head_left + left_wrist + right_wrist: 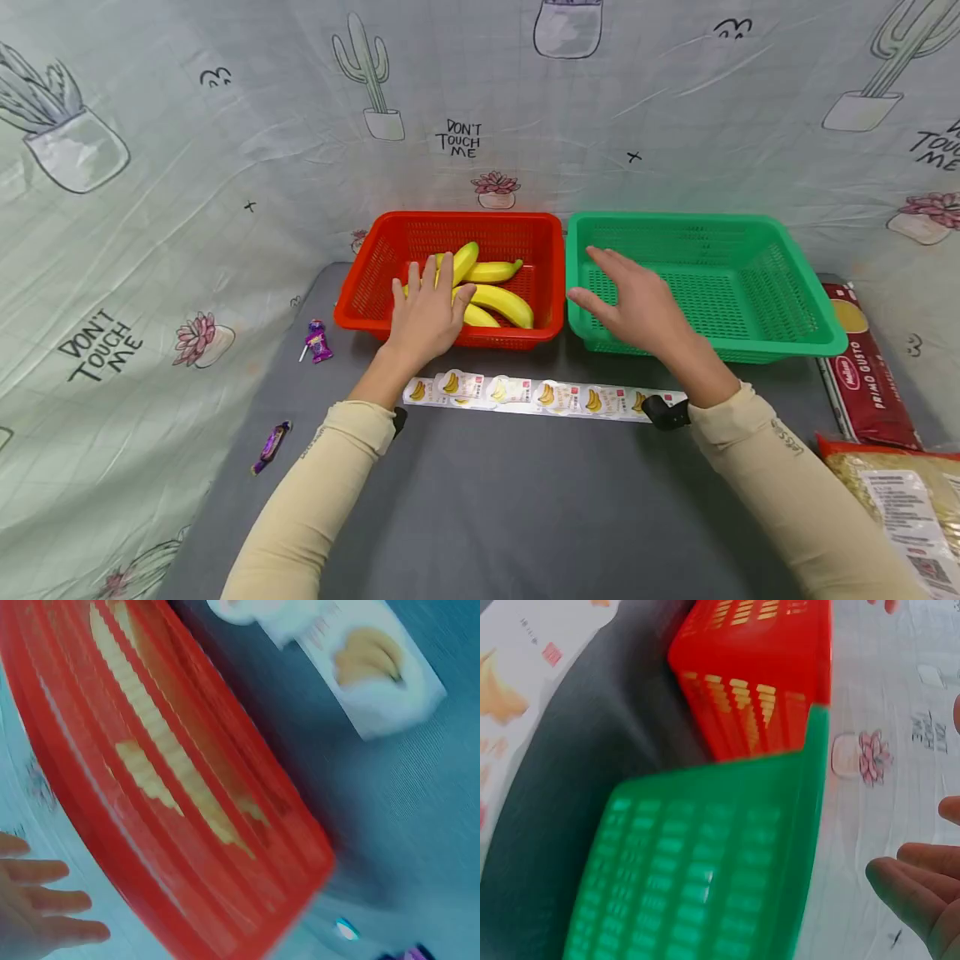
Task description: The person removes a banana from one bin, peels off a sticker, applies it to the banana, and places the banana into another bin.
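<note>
Several yellow bananas (502, 302) lie in the red plastic basket (480, 218). Over the front left part of that basket is my left hand (426, 312), its fingers spread and overlapping the bananas in the head view; nothing is held in it. In the left wrist view, the left fingers (64, 901) show straight beside the basket's rim. My right hand (637, 304) is over the left side of a green plastic basket (705, 321) holding nothing, fingers extended and thumb apart. A strip of banana-picture stickers (555, 396) lies on the table before both baskets.
To the left are a purple lollipop (317, 342) and a purple wrapped candy (271, 447). At the right lie a dark red Primo Gusto packet (870, 375) and a clear bag with a white label (900, 500). A cactus-print cloth (600, 108) stands behind the baskets.
</note>
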Tool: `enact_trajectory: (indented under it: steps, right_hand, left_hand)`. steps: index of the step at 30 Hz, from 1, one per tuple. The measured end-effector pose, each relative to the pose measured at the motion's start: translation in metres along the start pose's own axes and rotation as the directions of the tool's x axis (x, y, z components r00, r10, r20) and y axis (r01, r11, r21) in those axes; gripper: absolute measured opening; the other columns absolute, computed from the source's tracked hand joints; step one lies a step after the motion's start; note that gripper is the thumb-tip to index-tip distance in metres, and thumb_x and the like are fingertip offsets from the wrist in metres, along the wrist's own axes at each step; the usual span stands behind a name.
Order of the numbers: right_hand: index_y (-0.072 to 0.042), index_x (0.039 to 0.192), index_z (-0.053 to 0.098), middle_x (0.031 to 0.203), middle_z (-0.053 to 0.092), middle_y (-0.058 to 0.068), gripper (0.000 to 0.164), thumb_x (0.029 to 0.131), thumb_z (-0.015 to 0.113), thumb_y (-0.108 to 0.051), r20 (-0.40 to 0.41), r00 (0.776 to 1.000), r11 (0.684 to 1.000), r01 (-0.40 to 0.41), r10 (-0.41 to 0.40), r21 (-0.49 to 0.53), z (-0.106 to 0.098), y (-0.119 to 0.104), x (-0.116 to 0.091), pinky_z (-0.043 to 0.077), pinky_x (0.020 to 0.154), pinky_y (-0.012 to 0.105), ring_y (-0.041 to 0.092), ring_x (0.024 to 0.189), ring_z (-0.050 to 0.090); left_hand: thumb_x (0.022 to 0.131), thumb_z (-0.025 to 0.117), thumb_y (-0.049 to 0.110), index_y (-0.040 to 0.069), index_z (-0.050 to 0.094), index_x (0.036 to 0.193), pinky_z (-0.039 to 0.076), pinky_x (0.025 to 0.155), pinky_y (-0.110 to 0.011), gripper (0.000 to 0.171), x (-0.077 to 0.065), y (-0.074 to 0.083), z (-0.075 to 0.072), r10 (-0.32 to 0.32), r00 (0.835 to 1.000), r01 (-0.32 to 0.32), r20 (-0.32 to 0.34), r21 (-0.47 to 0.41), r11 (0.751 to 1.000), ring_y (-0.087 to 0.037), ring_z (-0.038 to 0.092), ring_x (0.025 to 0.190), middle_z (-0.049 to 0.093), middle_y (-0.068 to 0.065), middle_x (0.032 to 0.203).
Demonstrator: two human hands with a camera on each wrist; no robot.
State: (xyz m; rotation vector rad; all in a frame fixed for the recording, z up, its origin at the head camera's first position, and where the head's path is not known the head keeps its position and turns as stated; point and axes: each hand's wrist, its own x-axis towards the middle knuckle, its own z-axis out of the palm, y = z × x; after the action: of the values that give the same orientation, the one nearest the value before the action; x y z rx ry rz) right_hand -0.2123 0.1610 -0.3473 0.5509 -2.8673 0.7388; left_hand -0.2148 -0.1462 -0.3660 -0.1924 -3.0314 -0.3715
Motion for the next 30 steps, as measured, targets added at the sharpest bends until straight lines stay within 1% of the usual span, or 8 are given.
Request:
enact_trajectory:
  steps: [5,10,14,17,18,22,26,30]
  right_hand:
    - [-0.009,0.158,0.036,0.159,0.043,0.018,0.079,0.097,0.066,-0.049,0.038,0.999,0.998,0.036,-0.038,0.041,0.009,-0.016,0.022,0.043,0.110,0.060,0.042,0.133,0.055]
    - [-0.009,0.157,0.039,0.157,0.047,0.018,0.077,0.096,0.069,-0.044,0.098,0.993,0.995,0.050,-0.059,0.086,0.024,-0.033,0.040,0.047,0.107,0.058,0.040,0.125,0.060]
    - [-0.011,0.156,0.042,0.134,0.066,0.019,0.076,0.095,0.068,-0.049,0.135,0.987,0.994,0.071,-0.082,0.081,0.039,-0.049,0.051,0.053,0.097,0.053,0.039,0.106,0.064]
    - [-0.012,0.155,0.044,0.112,0.072,0.018,0.075,0.095,0.067,-0.051,0.161,0.982,0.993,0.089,-0.100,0.071,0.050,-0.057,0.059,0.054,0.093,0.050,0.037,0.090,0.063]
    - [-0.012,0.155,0.044,0.120,0.071,0.017,0.075,0.095,0.068,-0.050,0.166,0.981,0.993,0.093,-0.104,0.071,0.053,-0.060,0.061,0.054,0.097,0.051,0.035,0.095,0.065]
    - [-0.012,0.153,0.046,0.123,0.070,0.017,0.072,0.094,0.069,-0.047,0.215,0.972,0.993,0.074,-0.092,0.087,0.065,-0.066,0.069,0.054,0.097,0.051,0.036,0.104,0.066]
    - [-0.011,0.151,0.049,0.143,0.061,0.018,0.069,0.095,0.070,-0.046,0.265,0.959,0.992,0.073,-0.098,0.103,0.076,-0.071,0.076,0.052,0.101,0.053,0.037,0.124,0.062]
    - [-0.010,0.151,0.050,0.143,0.061,0.019,0.068,0.095,0.071,-0.043,0.312,0.945,0.989,0.058,-0.098,0.133,0.087,-0.074,0.083,0.052,0.103,0.052,0.037,0.123,0.064]
  left_hand:
    - [0.106,0.028,0.057,0.009,0.015,0.164,0.009,0.124,-0.067,0.076,-0.003,-0.033,-0.011,-0.118,0.992,0.115,-0.038,-0.069,0.991,-0.048,0.009,0.157,0.019,-0.022,0.168]
    - [0.107,0.026,0.055,0.007,0.016,0.163,0.006,0.123,-0.069,0.075,-0.010,-0.062,-0.015,-0.209,0.977,0.204,-0.038,-0.115,0.972,-0.053,0.005,0.155,0.016,-0.026,0.168]
    - [0.108,0.022,0.055,0.005,0.017,0.163,0.004,0.122,-0.070,0.074,-0.018,-0.082,-0.016,-0.269,0.962,0.258,-0.053,-0.150,0.954,-0.055,0.004,0.155,0.016,-0.029,0.167]
    - [0.108,0.023,0.052,0.003,0.020,0.162,0.012,0.123,-0.068,0.072,-0.022,-0.093,-0.016,-0.294,0.952,0.276,-0.086,-0.172,0.946,-0.056,0.014,0.152,0.022,-0.032,0.164]
    - [0.108,0.024,0.051,0.003,0.022,0.161,0.016,0.122,-0.067,0.072,-0.022,-0.096,-0.015,-0.299,0.949,0.279,-0.096,-0.181,0.943,-0.056,0.018,0.151,0.025,-0.033,0.162]
    - [0.109,0.025,0.049,0.003,0.024,0.160,0.028,0.117,-0.067,0.069,-0.025,-0.104,-0.013,-0.325,0.940,0.296,-0.109,-0.220,0.930,-0.053,0.030,0.147,0.030,-0.032,0.160]
    - [0.109,0.022,0.049,0.004,0.020,0.162,0.031,0.116,-0.067,0.069,-0.026,-0.109,-0.014,-0.371,0.925,0.339,-0.086,-0.260,0.904,-0.052,0.036,0.144,0.032,-0.029,0.160]
    - [0.110,0.022,0.044,-0.002,0.023,0.160,0.030,0.118,-0.063,0.067,-0.028,-0.114,-0.014,-0.399,0.913,0.361,-0.084,-0.292,0.886,-0.057,0.039,0.139,0.037,-0.030,0.157]
